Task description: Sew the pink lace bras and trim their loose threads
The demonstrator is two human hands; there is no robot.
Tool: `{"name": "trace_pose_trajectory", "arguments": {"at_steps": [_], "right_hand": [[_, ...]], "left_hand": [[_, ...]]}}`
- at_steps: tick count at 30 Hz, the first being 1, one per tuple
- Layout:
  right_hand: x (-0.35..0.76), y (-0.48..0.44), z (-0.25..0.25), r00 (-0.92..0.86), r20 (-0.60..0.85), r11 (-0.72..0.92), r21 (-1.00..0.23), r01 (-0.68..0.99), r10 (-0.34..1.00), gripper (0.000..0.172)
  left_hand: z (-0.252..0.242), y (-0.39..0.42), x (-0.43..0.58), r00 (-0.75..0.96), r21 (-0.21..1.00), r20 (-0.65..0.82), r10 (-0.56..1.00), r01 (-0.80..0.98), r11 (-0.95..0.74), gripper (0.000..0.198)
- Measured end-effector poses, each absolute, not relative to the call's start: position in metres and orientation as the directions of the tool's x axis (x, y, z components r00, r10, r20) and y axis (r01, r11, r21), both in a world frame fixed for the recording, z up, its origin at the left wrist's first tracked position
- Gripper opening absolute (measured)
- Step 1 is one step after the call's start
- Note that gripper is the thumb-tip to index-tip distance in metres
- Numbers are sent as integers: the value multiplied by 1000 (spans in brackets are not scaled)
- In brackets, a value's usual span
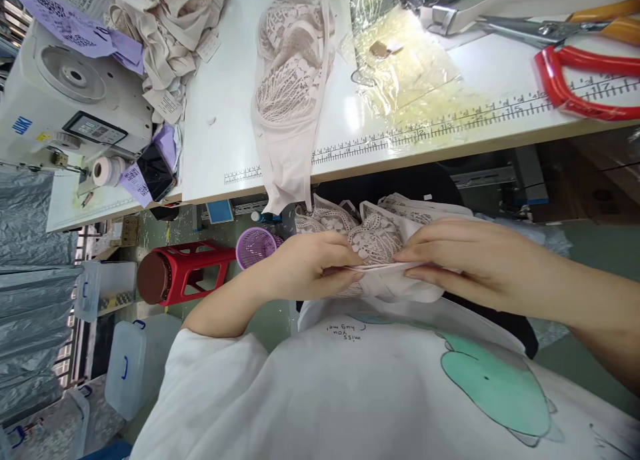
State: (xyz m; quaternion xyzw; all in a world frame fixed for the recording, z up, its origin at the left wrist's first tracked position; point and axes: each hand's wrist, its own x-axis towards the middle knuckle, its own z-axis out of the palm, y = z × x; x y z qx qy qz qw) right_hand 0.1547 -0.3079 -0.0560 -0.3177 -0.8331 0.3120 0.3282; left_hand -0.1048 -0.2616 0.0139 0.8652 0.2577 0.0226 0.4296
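Pale lace bra [393, 284] between the hands [313, 265], bunched, near edge apparently folded.

Widest passage: the glossy white tabletop [225, 113] between the heap of pale-beige fabric garments [167, 30] and the long pale-pink lace bra [287, 107], interrupted by one small scrap [211, 121]; a narrower strip runs between bra and crinkled clear plastic bag [407, 80]; the bra bars the front edge, its end hanging over; at right, red loop handles [550, 73] reach that edge, orange-handled metal pliers [555, 30] beyond; bunched beige lace fabric [380, 237] lies between the left hand [320, 263], the right hand [470, 260] and the tabletop.
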Motion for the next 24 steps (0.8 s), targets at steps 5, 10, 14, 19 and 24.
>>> {"name": "trace_pose_trajectory", "arguments": {"at_steps": [5, 10, 14, 19, 24], "right_hand": [[183, -309, -59, -625, 222, 485, -825, 288, 749, 15], [188, -310, -61, -691, 20, 343, -878, 333, 723, 21], [185, -311, -61, -734, -24, 334, -880, 337, 678, 22], [188, -309, -62, -735, -28, 301, -901, 311, 678, 22], [191, -316, -67, -613, -9, 268, -894, 360, 790, 16]], "left_hand": [[16, -259, -112, 860, 801, -204, 467, 421, -426, 23], [19, -258, -114, 856, 801, -238, 458, 440, -407, 25], [21, -260, -115, 859, 795, -230, 458, 437, -420, 26], [28, -261, -120, 857, 792, -208, 471, 430, -434, 24], [33, -260, -124, 872, 794, -148, 467, 386, -470, 20]]}}
